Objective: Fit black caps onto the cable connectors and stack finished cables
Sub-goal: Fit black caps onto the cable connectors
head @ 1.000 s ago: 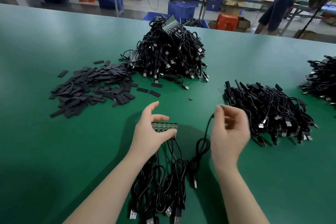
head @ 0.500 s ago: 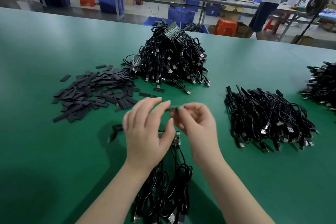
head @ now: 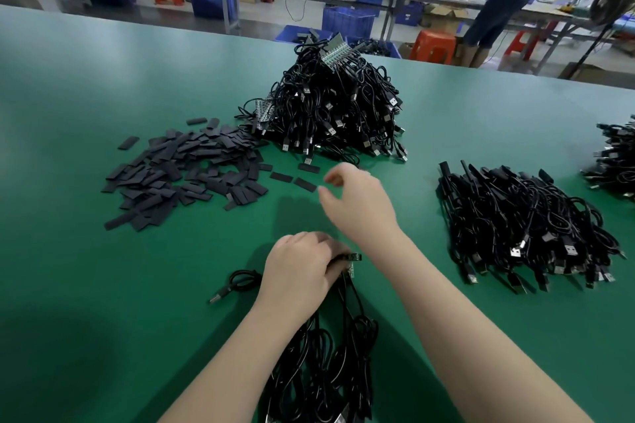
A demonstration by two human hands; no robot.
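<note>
My left hand (head: 299,271) presses down on and grips a small green connector strip (head: 351,263) near the table's front. A bundle of black cables (head: 326,371) trails from the strip toward me. My right hand (head: 357,199) is stretched forward above the table, fingers loosely curled, thumb and forefinger apart, holding nothing. Just ahead of its fingertips lie a few loose black caps (head: 304,184). The main pile of black caps (head: 185,175) spreads out to the left. One single cable (head: 240,280) lies left of my left hand.
A tall heap of uncapped cables (head: 336,110) stands at the table's middle back. A flatter pile of capped cables (head: 522,227) lies at the right, with another pile (head: 615,154) at the far right edge. A person (head: 498,0) stands at a bench beyond.
My right hand has left the left hand and moved forward toward the loose caps. My left hand has dropped onto the connector strip. A single cable now lies at its left.
</note>
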